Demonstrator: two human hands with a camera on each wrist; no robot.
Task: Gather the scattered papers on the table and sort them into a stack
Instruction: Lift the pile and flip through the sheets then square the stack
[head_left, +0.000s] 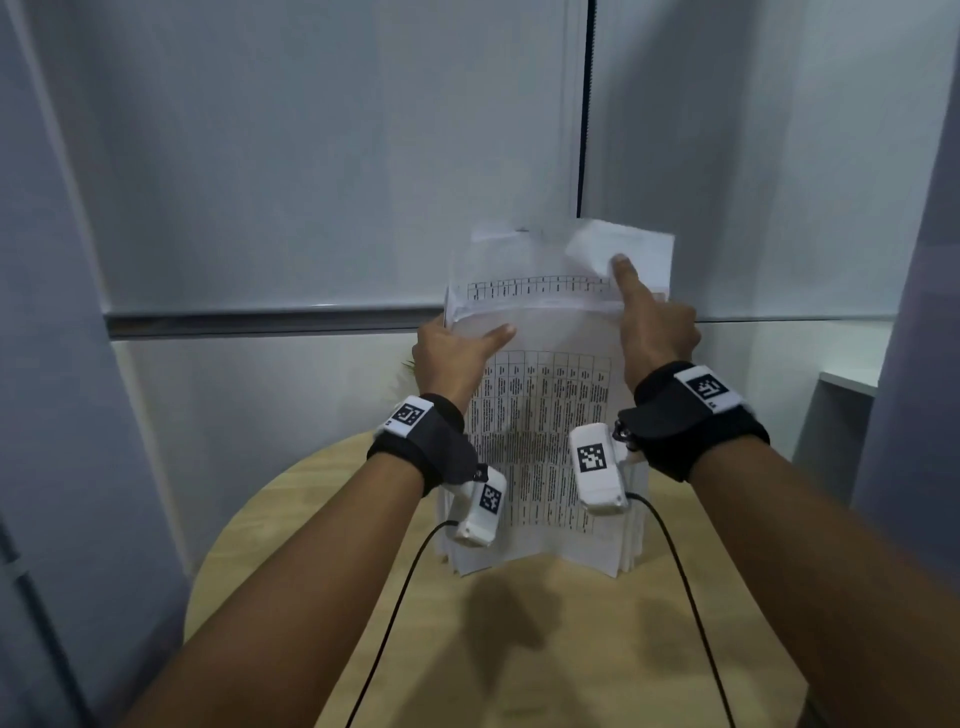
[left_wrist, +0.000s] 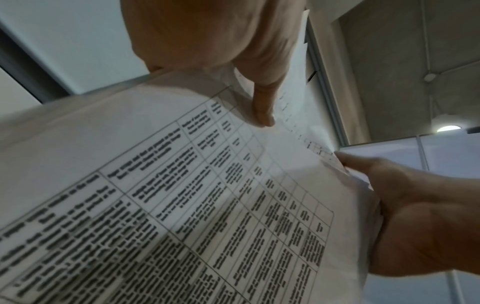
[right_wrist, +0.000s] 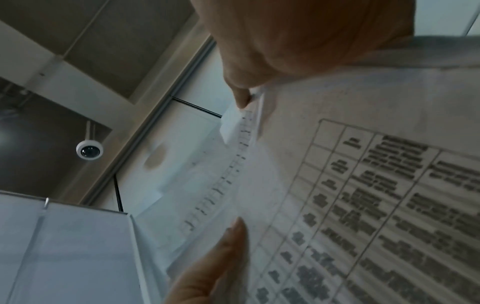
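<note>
Papers: stack upright, lower edge on table, toward far edge. Left hand grips left edge; right hand grips right edge, index finger extended.

Stack of printed papers with tables, held upright, lower edge on table, top sheets uneven

left hand pinches the papers (printed tables); right hand holds their edge.
</note>
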